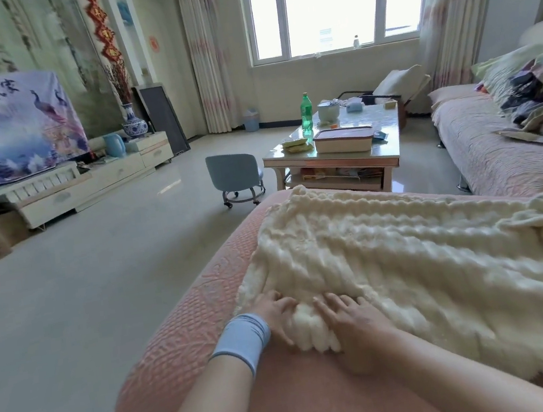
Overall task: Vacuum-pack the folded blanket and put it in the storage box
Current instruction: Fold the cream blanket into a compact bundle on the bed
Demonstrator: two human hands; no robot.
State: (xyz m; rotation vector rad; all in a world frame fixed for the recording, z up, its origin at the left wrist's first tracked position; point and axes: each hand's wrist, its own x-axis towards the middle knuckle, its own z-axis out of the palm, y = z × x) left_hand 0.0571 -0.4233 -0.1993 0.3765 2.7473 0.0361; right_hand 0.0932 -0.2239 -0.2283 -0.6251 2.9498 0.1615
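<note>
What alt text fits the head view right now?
Both hands, left hand and right hand, grip the near corner of a cream blanket spread over a pink sofa; a coffee table stands beyond.

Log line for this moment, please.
stage: folding | left hand: gripping cream blanket corner | right hand: same | surface: pink sofa
</note>
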